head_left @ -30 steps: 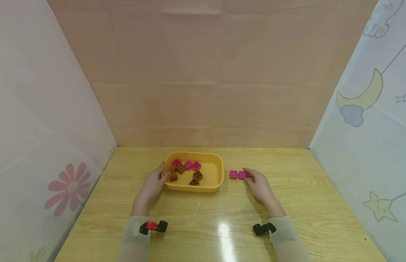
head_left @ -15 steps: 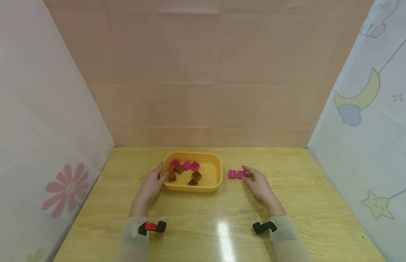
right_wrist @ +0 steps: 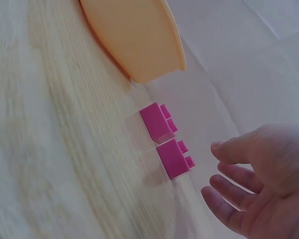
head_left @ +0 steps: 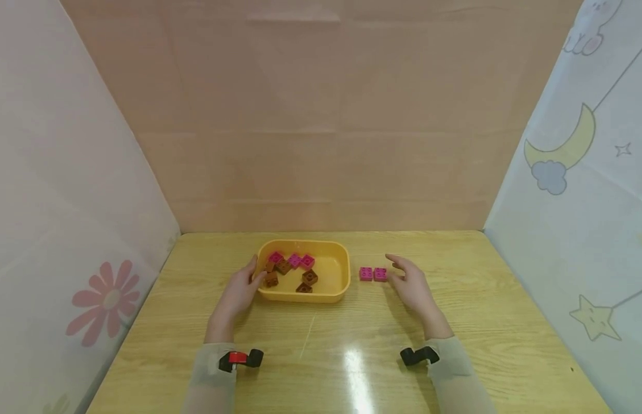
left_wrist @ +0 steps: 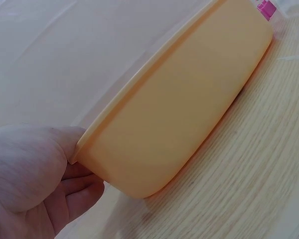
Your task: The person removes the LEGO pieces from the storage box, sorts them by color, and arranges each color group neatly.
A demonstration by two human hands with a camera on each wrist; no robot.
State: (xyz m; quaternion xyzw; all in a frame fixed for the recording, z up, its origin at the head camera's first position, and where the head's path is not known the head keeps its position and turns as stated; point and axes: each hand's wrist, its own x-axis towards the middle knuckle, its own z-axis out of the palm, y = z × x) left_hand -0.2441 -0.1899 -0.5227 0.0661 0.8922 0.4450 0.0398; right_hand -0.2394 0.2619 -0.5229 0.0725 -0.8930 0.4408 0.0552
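Observation:
My left hand (head_left: 239, 293) grips the left end of a yellow plastic bin (head_left: 337, 298), thumb over the rim and fingers against the outside wall, as the left wrist view shows. Several pink and brown toy building bricks lie loose in the bin, among them a brown brick (head_left: 310, 277) and a pink brick (head_left: 307, 261). Right of the bin, two pink bricks stand side by side on the table, a left one (head_left: 365, 273) and a right one (head_left: 380, 275), studs up. Beside the right one my right hand (right_wrist: 269, 181) is held with fingers spread, nothing between them.
The wooden table (head_left: 310, 368) reaches back to a plain beige cloth wall (head_left: 321, 144). White printed cloths hang on both sides, with a flower (head_left: 111, 299) at the left and a moon (head_left: 569, 138) at the right. Each wrist wears a small black camera.
My right hand has let go of the right pink brick; its fingers have spread and drawn slightly up and away. My left hand keeps its hold on the bin. The head view has shifted slightly.

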